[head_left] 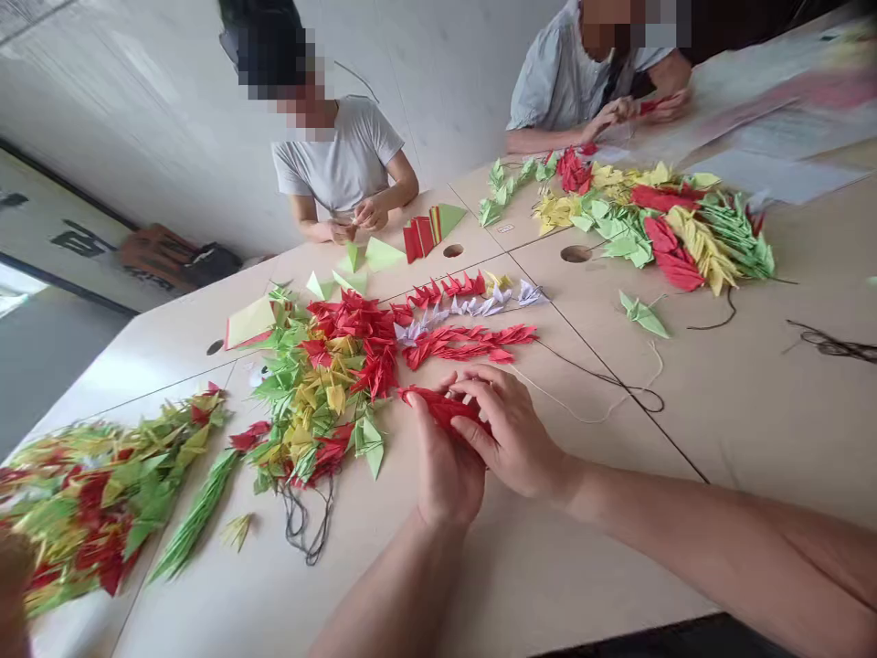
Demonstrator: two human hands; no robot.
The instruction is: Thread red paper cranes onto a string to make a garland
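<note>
Near the middle of the table, my left hand (449, 471) is wrapped round a bundle of red folded paper cranes (442, 408) from below. My right hand (511, 434) closes over the same bundle from the right, its fingers bent against the red paper; the bundle's near end is hidden by the hands. Just left of them lies a heap of green, yellow and red paper cranes (329, 366). Beyond my hands rest strings of red cranes (466, 344) and white cranes (472, 306). A pale thread (603, 419) loops across the table to the right.
Multicoloured crane garlands (116, 484) and a green bundle (198, 516) lie at the left, and a larger crane pile (678, 224) at the far right. Dark cords (832, 343) lie beyond my right arm. Two people (335, 151) sit across the table (740, 393), handling paper.
</note>
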